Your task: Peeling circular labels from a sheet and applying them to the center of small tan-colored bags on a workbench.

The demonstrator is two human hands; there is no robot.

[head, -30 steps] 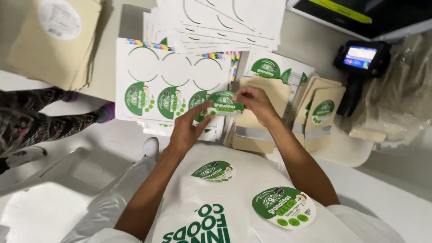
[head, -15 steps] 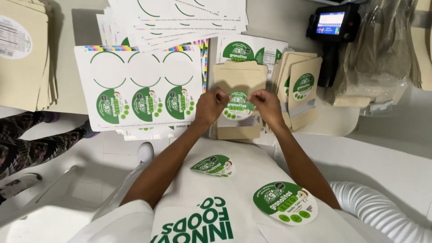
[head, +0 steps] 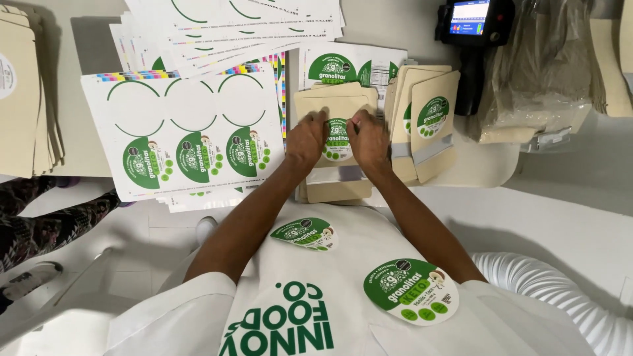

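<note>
Half a second before, both hands had already been on the pouch; now they had drawn closer together over the round green sticker [head: 337,140], which sat flat on the tan pouch [head: 333,105]. The left hand [head: 306,138] pressed curled fingers on the sticker's left edge and the right hand [head: 368,137] pressed its right edge. The pouch lay on a stack at the middle of the white table [head: 567,217], its long axis running away from the person, top edge far. Left of it lay the sticker sheet [head: 184,132]; right of it leaned labelled pouches [head: 432,122], with a handheld scanner [head: 475,23] behind. Two stickers clung to the person's white apron [head: 316,283].
</note>
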